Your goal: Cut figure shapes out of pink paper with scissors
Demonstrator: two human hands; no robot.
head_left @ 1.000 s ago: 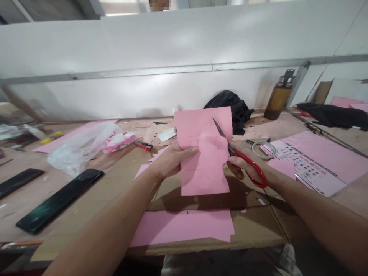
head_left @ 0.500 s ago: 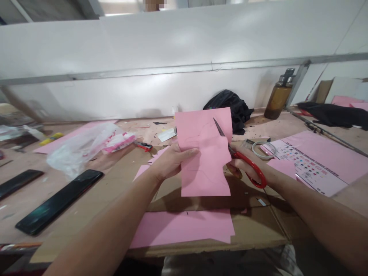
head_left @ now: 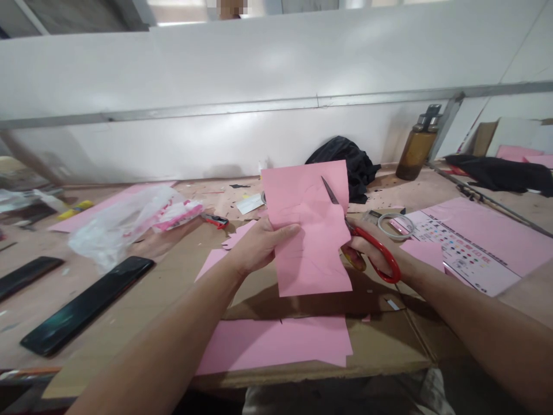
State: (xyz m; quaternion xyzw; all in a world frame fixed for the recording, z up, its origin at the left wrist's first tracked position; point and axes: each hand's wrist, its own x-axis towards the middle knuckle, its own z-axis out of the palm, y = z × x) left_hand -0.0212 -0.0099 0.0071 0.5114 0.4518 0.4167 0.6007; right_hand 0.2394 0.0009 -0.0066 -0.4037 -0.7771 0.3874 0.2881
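Since the last frame my left hand [head_left: 259, 245] has tipped the pink sheet [head_left: 309, 230] a touch, its lower edge now slanting right; it's still pinched at the left edge, held upright above the cardboard [head_left: 380, 340]. My right hand [head_left: 367, 251] keeps its fingers clenched through the red scissors [head_left: 367, 245], blade lying on the sheet's right side. Count: one pair of scissors, two black phones [head_left: 86, 305] [head_left: 26, 276] at left, one tape ring [head_left: 395, 225], one brown bottle [head_left: 417, 150].
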